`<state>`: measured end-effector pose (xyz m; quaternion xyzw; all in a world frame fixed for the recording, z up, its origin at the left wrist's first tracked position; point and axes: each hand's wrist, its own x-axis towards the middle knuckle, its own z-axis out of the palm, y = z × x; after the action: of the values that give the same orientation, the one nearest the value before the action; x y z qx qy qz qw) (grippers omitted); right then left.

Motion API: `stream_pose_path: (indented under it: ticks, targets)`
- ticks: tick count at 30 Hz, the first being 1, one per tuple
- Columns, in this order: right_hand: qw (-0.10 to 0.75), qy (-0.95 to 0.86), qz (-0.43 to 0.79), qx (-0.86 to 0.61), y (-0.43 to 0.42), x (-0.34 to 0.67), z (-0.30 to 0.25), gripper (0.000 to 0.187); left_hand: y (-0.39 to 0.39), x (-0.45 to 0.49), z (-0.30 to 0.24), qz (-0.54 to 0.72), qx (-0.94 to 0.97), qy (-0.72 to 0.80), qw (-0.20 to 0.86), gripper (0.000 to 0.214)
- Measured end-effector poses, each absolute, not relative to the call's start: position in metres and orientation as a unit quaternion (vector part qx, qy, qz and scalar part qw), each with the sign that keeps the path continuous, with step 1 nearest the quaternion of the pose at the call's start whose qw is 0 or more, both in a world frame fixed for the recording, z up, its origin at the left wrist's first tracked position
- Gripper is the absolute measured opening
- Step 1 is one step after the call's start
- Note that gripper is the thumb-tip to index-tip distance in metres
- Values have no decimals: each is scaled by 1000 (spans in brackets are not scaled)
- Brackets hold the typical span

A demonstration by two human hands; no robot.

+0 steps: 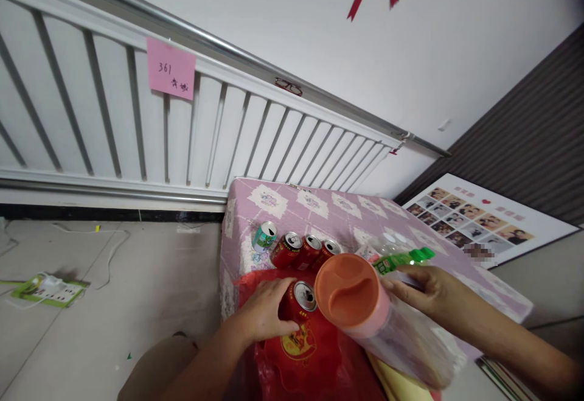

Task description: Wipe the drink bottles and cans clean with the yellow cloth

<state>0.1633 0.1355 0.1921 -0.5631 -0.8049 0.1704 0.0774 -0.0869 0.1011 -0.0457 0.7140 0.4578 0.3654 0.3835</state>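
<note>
My left hand (258,316) curls its thumb and fingers around a red drink can (305,296) with an open top. The can stands upright by a red plastic bag (314,358) with a yellow print. My right hand (424,294) grips a clear plastic pitcher (410,346) near its handle. The pitcher leans toward the can, its orange lid (347,291) close beside the can's top. I cannot tell whether any liquid is flowing. Behind them stand a green can (264,238) and several red cans (286,251).
A pink patterned cloth (347,206) covers the table. Plastic bottles with green labels (401,260) lie to the right. Against the wall runs a white radiator (255,133) with glasses (289,86) on top. A photo board (460,218) leans at right; a power strip (50,289) lies on the floor.
</note>
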Motion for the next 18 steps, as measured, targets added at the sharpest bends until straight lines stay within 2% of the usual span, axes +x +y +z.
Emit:
stream_pose_path:
  ticks: [8, 18]
  targets:
    - [69, -801, 186, -565, 136, 164, 190, 55, 102, -87, -47, 364, 715, 459, 381, 91]
    - [73, -795, 197, -569, 135, 167, 189, 50, 102, -89, -48, 357, 716, 462, 383, 92]
